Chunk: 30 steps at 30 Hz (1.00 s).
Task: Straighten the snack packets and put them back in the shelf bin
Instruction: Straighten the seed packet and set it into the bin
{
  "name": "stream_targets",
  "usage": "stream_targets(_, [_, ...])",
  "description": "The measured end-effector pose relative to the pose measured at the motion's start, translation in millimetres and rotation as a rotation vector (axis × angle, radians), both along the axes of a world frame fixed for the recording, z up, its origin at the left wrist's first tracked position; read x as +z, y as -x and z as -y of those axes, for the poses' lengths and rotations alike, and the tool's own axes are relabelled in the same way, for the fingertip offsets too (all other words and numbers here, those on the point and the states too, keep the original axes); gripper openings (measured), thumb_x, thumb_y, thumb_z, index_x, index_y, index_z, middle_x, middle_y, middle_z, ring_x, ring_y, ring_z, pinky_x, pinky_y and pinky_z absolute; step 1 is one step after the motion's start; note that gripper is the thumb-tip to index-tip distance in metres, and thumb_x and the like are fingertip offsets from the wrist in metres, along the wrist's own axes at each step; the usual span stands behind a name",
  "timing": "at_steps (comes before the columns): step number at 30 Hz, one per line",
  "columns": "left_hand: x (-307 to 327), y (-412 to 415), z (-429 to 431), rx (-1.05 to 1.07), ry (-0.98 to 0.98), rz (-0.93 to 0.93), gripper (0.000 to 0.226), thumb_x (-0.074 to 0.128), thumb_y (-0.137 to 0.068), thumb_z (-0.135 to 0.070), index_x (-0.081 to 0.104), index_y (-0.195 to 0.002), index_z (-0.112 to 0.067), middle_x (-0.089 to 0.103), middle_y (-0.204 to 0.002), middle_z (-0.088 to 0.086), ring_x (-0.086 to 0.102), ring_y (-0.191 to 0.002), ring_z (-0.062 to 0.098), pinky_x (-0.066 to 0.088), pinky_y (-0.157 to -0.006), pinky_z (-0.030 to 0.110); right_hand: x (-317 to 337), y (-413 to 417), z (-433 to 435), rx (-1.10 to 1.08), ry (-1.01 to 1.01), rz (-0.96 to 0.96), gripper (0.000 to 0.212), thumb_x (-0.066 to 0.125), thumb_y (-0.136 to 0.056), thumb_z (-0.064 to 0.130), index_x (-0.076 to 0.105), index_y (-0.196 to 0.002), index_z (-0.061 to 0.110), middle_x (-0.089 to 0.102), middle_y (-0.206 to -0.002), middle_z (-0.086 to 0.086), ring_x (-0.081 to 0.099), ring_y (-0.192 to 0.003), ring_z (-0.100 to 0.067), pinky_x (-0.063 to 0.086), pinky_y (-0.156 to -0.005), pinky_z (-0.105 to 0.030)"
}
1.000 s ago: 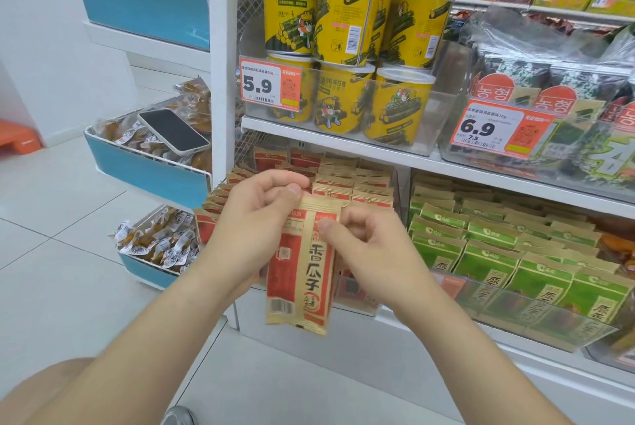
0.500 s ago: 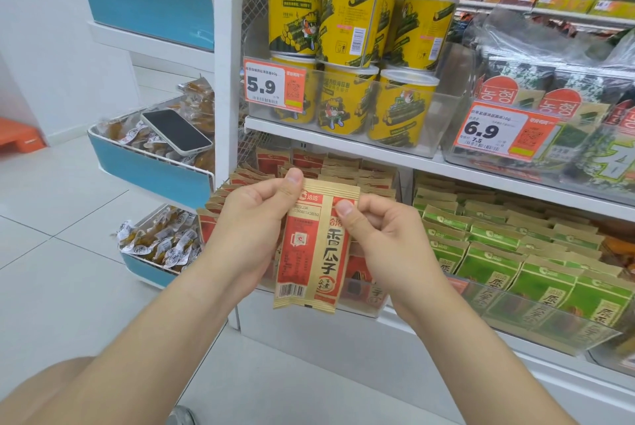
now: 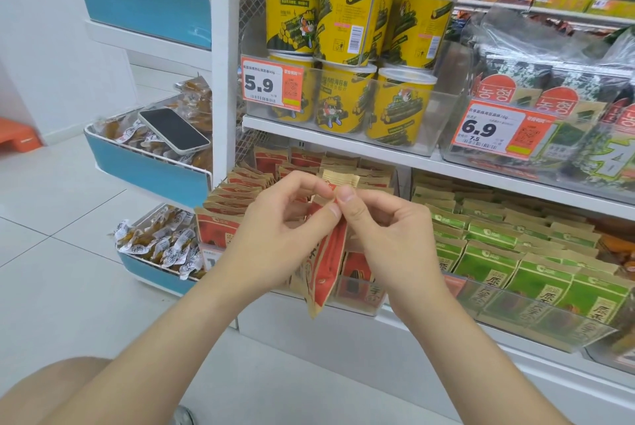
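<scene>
Snack aisle, lower shelf, seen from the head camera.

- Snack packet (image 3: 328, 263): red and tan with printed characters. It is held in the air just in front of the shelf bin (image 3: 360, 299) and outside it. It is turned almost edge-on to the camera, top edge up, and its lower corner hangs past the bin's clear front wall.
- Left hand (image 3: 281, 232): thumb and forefinger pinch the packet's top edge; the other fingers are curled loosely.
- Right hand (image 3: 388, 235): thumb and forefinger pinch the same top edge. Their tips touch those of the left hand, and the remaining fingers are curled.
- Shelf bin: clear plastic, on the lower shelf, behind the hands.
- Red packets (image 3: 247, 191): rows stand upright in the shelf bin, some leaning.
- Green packets (image 3: 515, 253): upright rows in the neighbouring clear bin to the right.
- Yellow canisters (image 3: 343, 16): two tiers in a clear tray on the shelf above. A 5.9 price tag (image 3: 271, 84) is fixed to the front of the tray.
- Seaweed packs (image 3: 584, 81): to the right of the canisters, behind a 6.9 price tag (image 3: 494, 129).
- Blue side bin (image 3: 144, 167): at the end of the rack, holding small wrapped snacks.
- Phone (image 3: 173, 131): lies face up on the wrapped snacks in the blue side bin.
- Floor (image 3: 51, 218): pale tiles.
</scene>
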State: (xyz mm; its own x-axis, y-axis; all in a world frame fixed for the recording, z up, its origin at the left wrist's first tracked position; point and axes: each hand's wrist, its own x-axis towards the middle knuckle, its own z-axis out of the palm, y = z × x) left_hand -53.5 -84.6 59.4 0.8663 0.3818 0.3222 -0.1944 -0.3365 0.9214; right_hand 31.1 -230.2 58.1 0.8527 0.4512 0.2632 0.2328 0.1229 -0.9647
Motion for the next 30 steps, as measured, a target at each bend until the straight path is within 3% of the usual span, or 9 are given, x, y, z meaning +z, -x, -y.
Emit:
stream_targets(3, [1,2,-1,-0.034,0.028,0.013,0.013,0.072,-0.102,-0.028,0.070,-0.112,-0.020,0.080,-0.112,-0.004,0.078,-0.101,0.011,0.061,-0.082,0.027,2,-2,2,0.071,-0.030,-0.085,0.021,0.077,-0.096,0.029,0.085,-0.101,0.011,0.082,-0.093,-0.013,0.080,-0.084,-0.029,0.068,-0.076,-0.041])
stream_targets(6, [0,3,2,-0.051,0.016,0.024,0.011,0.068,-0.104,-0.029,0.067,-0.111,-0.020,0.081,-0.104,-0.003,0.077,-0.089,0.007,0.056,-0.069,0.016,2,-3,2,0.104,-0.106,-0.176,0.016,0.079,-0.090,0.026,0.083,-0.090,0.011,0.080,-0.086,-0.010,0.076,-0.076,-0.018,0.063,-0.068,-0.031])
stream_targets(9, [-1,2,5,-0.075,-0.003,0.014,0.011,0.056,-0.110,-0.032,0.062,-0.113,-0.023,0.075,-0.085,-0.004,0.072,-0.078,0.013,0.057,-0.069,0.029,1,-3,0,0.136,-0.139,-0.193,0.008,0.077,-0.092,0.018,0.080,-0.091,0.010,0.078,-0.083,-0.008,0.074,-0.075,-0.015,0.061,-0.066,-0.027])
stream_targets(11, [-4,1,6,-0.046,-0.018,0.013,0.017,0.045,-0.115,-0.031,0.060,-0.110,-0.023,0.068,-0.085,0.001,0.066,-0.078,0.022,0.056,-0.074,0.043,0,-3,-1,0.132,-0.115,-0.176,0.005,0.076,-0.095,0.010,0.081,-0.093,0.009,0.078,-0.083,-0.008,0.073,-0.075,-0.014,0.062,-0.065,-0.026])
stream_targets(13, [-7,-1,6,-0.012,-0.009,0.006,0.024,0.039,-0.117,-0.028,0.057,-0.104,-0.021,0.063,-0.089,-0.002,0.061,-0.085,0.017,0.053,-0.083,0.046,-1,-1,-3,0.113,-0.095,-0.162,0.005,0.076,-0.096,0.006,0.080,-0.095,0.004,0.076,-0.079,-0.009,0.072,-0.073,-0.013,0.063,-0.065,-0.025])
stream_targets(19, [-6,-3,6,-0.011,0.135,-0.063,0.026,0.042,-0.116,-0.037,0.056,-0.099,-0.024,0.064,-0.092,-0.003,0.062,-0.091,0.014,0.055,-0.089,0.046,-1,-3,-4,0.060,-0.102,-0.119,0.004,0.078,-0.095,0.006,0.081,-0.094,0.007,0.078,-0.077,-0.010,0.072,-0.071,-0.014,0.062,-0.064,-0.026])
stream_targets(24, [-3,-5,10,0.027,0.302,-0.062,0.024,0.050,-0.114,-0.034,0.059,-0.101,-0.016,0.066,-0.077,-0.004,0.063,-0.073,0.011,0.054,-0.069,0.035,0,-4,-2,0.025,-0.006,-0.001,0.006,0.083,-0.093,0.017,0.082,-0.097,0.013,0.081,-0.087,-0.007,0.075,-0.079,-0.015,0.065,-0.071,-0.033])
stream_targets(27, [-2,-9,9,0.097,0.441,0.017,0.020,0.058,-0.111,-0.029,0.064,-0.102,-0.012,0.074,-0.093,0.012,0.068,-0.085,0.018,0.058,-0.081,0.045,-5,-5,-1,0.050,0.235,0.138,0.023,0.092,-0.084,0.034,0.080,-0.100,0.025,0.081,-0.102,0.009,0.075,-0.095,-0.008,0.063,-0.083,-0.034])
stream_targets(30, [-4,-10,5,0.148,0.501,0.074,0.026,0.069,-0.102,-0.040,0.069,-0.101,-0.014,0.074,-0.103,0.019,0.068,-0.095,0.025,0.056,-0.099,0.058,-10,-2,-4,0.167,0.364,0.007,0.037,0.093,-0.081,0.038,0.070,-0.108,0.026,0.076,-0.116,0.005,0.075,-0.092,-0.002,0.060,-0.070,-0.021])
